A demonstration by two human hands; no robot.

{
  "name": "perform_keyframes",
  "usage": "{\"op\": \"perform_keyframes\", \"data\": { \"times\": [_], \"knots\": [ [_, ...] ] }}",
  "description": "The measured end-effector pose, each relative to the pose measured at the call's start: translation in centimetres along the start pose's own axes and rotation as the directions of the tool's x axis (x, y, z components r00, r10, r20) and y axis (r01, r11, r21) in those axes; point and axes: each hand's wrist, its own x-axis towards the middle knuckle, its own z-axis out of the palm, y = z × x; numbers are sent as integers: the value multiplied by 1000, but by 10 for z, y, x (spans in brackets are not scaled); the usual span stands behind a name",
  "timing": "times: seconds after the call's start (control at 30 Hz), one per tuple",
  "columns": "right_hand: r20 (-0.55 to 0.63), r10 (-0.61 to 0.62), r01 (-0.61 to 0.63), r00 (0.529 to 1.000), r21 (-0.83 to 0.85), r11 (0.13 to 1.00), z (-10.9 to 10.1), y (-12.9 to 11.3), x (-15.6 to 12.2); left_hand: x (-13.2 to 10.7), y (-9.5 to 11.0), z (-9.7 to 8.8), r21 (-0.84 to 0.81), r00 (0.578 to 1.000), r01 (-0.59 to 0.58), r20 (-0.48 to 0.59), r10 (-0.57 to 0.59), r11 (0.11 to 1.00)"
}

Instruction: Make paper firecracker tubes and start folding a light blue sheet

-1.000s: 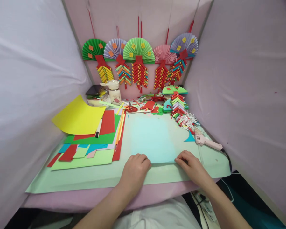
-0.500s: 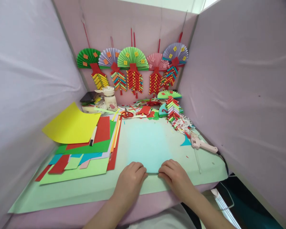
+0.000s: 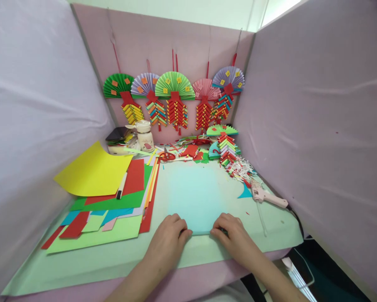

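Pink back panel (image 3: 90,46) and pale fabric side walls (image 3: 317,126) enclose a table laid with a pale green cover (image 3: 84,264); I observe from within the room.

Centre: light blue sheet (image 3: 193,197), flat on the cover directly before the seated person, its near edge toward the table front. Left hand (image 3: 167,237): thumb and bent fingers closed on the near edge, left end. Right hand (image 3: 234,235): likewise closed on that edge, right end. Hands apart, a short stretch of edge visible between them.

To the sheet's left: overlapping coloured papers, a large yellow sheet (image 3: 94,172) uppermost with its far part curling up; a marker (image 3: 121,186) lies just beside it. To the right: blue scrap (image 3: 245,191), pale glue gun (image 3: 270,198) lying on its side, clear stick (image 3: 261,220) near it.

Beyond the far edge: red-handled scissors (image 3: 167,156), mixed paper offcuts, white lidded jar (image 3: 145,140). Far right: white paper shreds (image 3: 240,168) against a fan-topped ornament (image 3: 227,147).

Background: five pleated fans hang in a row, the light green fan (image 3: 175,86) in the middle, each with rolled-paper strings below.
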Motion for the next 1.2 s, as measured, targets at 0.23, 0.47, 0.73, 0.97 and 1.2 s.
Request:
{"op": "perform_keyframes", "data": {
  "times": [0.23, 0.47, 0.73, 0.97, 1.2],
  "knots": [
    [51, 144, -141, 988, -59, 988, -9, 0, 3, 7, 2, -9, -62, 985, 141, 111, -133, 988],
    [23, 227, -222, 973, -136, 965, -12, 6, 3, 11, 6, -13, 112, 972, 193, 113, -205, 975],
    [67, 238, -228, 969, -131, 965, -15, 11, 4, 12, 0, -14, 128, 966, 195, 146, -213, 973],
    [71, 224, -210, 972, -163, 964, -15, 18, 7, 11, 0, -19, 93, 960, 205, 175, -218, 974],
    [34, 219, -203, 975, -257, 945, -16, 18, 8, 5, -1, -17, 183, 966, 202, 126, -227, 962]
  ]
}}
